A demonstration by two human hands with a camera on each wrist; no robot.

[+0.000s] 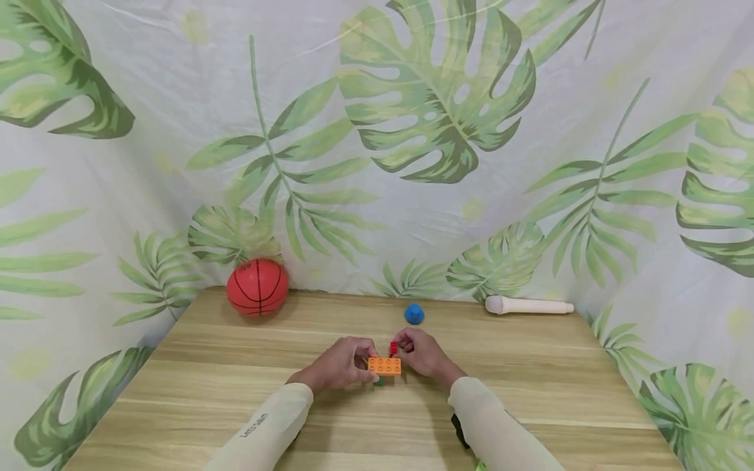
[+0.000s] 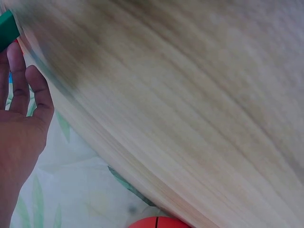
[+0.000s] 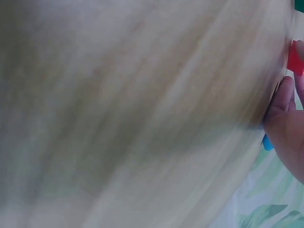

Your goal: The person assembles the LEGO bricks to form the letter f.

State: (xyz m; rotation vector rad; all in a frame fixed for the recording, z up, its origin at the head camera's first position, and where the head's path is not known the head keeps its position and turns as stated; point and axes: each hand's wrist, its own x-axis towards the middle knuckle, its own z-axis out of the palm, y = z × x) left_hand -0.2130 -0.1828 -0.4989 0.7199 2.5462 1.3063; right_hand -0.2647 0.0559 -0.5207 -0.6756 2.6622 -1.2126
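Observation:
Near the middle of the table in the head view, my left hand (image 1: 343,364) grips an orange toy building brick (image 1: 384,366) with several studs on top. A green brick (image 1: 379,381) shows just under it; in the left wrist view the green brick (image 2: 7,29) is at the fingertips of my left hand (image 2: 23,114). Between the fingers of my right hand (image 1: 425,355) a small red brick (image 1: 393,348) is pinched, just behind the orange one. The right wrist view catches that red brick (image 3: 295,58) at its right edge. Whether the red brick touches the others, I cannot tell.
Beyond my hands sits a small blue ball-like toy (image 1: 415,314). A red basketball (image 1: 258,288) stands at the table's back left, and a white microphone (image 1: 529,305) lies at the back right. A leaf-patterned cloth (image 1: 412,229) hangs behind the wooden table (image 1: 224,366).

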